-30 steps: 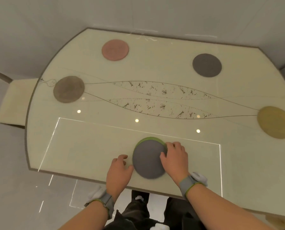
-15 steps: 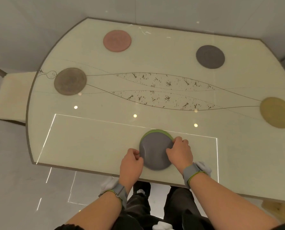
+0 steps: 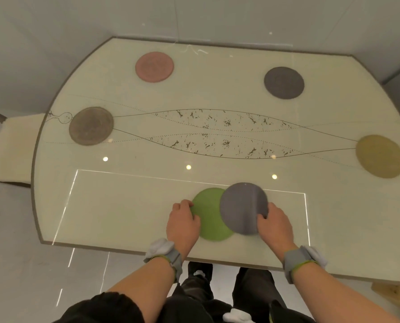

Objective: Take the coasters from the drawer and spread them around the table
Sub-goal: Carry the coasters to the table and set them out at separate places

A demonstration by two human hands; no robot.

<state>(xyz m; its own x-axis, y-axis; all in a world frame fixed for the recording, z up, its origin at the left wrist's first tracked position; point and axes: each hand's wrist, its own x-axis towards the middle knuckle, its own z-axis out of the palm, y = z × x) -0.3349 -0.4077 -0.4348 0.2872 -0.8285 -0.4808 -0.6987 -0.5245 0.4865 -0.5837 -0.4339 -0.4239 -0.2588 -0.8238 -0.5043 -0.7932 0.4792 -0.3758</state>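
My right hand (image 3: 273, 226) grips the round grey felt coaster (image 3: 243, 207) at its right edge; it is lifted and tilted, overlapping the round green felt coaster (image 3: 209, 215). The green one lies flat on the pale glossy counter (image 3: 124, 206), near its front edge. My left hand (image 3: 182, 222) presses fingertips on its left rim. Being round, they have no long axis.

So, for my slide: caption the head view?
Right hand slides grey coaster off green coaster, steadied by left hand.

Bare forearms, grey wristbands (image 3: 171, 257) edged in green — white padded tabs attached, dark trousers (image 3: 194, 294), perhaps black shoes
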